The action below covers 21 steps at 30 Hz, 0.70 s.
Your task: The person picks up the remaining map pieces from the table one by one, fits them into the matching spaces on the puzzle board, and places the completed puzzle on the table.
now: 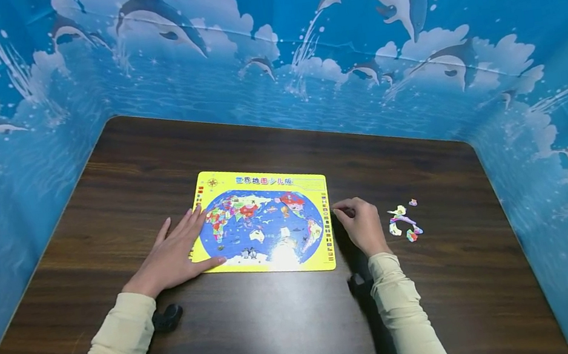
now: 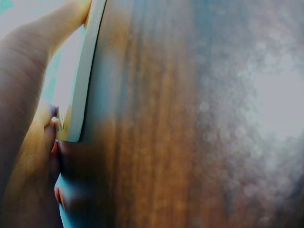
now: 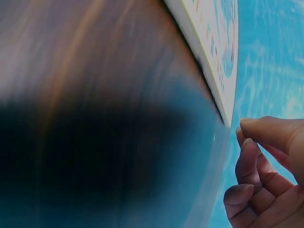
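A yellow-bordered world map puzzle board (image 1: 273,270) lies on the table. My left hand (image 1: 179,251) rests flat on its left end, fingers spread across the border and thumb along the front edge. In the left wrist view the thumb (image 2: 66,16) overlaps the edge of the board (image 2: 83,80). My right hand (image 1: 362,223) is just past the board's right edge, thumb and index tips brought together and the other fingers curled. In the right wrist view that hand (image 3: 270,166) shows nothing visible between its tips, close to the board's corner (image 3: 225,107).
Several small colourful puzzle pieces (image 1: 403,221) lie loosely grouped on the dark wooden table (image 1: 458,273), right of my right hand. A blue curtain with dolphins (image 1: 263,39) surrounds the table's back and sides. Glare brightens the board's lower part and the table in front.
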Motion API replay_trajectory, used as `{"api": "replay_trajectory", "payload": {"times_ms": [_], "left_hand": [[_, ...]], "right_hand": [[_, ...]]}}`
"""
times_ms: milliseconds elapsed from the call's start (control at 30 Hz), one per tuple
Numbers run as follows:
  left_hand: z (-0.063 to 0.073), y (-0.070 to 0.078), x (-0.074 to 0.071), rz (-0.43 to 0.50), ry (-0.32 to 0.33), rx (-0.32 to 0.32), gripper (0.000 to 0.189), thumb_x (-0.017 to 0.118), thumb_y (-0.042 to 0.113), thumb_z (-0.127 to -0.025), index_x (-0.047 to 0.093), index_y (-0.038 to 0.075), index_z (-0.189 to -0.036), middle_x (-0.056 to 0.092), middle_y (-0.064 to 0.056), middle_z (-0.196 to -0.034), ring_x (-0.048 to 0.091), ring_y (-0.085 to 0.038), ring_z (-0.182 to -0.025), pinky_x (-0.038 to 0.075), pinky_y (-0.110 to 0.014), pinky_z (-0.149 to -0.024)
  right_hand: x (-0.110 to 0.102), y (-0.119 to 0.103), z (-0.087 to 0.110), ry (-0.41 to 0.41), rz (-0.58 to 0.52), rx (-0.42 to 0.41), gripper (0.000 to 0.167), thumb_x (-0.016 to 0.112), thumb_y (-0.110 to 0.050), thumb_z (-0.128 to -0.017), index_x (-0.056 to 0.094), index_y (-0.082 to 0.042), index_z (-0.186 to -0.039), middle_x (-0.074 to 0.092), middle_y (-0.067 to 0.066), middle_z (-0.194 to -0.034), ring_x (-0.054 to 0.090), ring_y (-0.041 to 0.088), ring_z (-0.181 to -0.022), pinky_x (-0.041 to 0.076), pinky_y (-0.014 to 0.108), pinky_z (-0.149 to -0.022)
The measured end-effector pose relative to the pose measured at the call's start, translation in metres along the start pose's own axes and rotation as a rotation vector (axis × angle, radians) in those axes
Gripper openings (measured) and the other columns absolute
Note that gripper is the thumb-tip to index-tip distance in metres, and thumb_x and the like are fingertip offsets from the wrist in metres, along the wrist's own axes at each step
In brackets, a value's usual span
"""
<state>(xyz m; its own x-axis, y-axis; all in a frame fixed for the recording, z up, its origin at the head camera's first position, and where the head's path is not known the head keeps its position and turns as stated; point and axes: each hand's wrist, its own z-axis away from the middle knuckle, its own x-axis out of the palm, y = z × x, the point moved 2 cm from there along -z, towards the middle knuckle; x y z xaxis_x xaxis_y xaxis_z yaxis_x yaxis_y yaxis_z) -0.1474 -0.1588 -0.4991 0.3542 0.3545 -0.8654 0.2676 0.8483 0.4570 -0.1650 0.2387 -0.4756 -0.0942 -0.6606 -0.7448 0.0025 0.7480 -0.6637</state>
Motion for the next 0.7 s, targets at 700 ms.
{"api": "replay_trajectory", "payload": {"times_ms": [700], "left_hand": [[-0.001,0.001,0.0,0.001,0.001,0.005,0.115,0.063,0.076,-0.086,0.018,0.005,-0.165,0.012,-0.016,-0.172,0.007,-0.036,-0.159,-0.004,-0.064,-0.124]], "right_hand": [[-0.087,0.09,0.004,0.265,0.084,0.366,0.035,0.07,-0.008,-0.093,0.069,0.01,-0.122,0.07,0.032,-0.114,0.065,0.049,-0.108,0.048,0.059,-0.095]]}}
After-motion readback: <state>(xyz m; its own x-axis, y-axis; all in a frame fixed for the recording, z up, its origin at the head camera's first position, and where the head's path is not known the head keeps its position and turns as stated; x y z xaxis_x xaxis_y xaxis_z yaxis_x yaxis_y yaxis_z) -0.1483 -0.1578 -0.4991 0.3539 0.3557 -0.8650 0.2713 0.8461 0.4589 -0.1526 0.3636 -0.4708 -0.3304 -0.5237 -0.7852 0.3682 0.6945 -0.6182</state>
